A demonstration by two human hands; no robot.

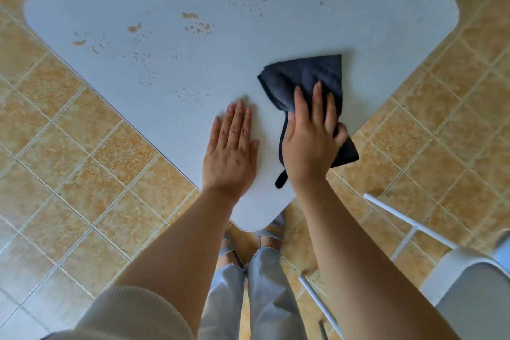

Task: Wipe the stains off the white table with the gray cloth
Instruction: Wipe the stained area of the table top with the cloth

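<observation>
Both arms reach straight out over the near corner of the white table (372, 22), and the left hand (230, 149) lies palm down, fingers stretched flat and close together on the bare surface, gripping nothing. Just beside it, the right hand (310, 138) presses down on the gray cloth (306, 77), fingers extended over the bunched fabric, thumb tucked round its edge. Tan stains (190, 16) sit beyond the cloth, speckled across the tabletop.
</observation>
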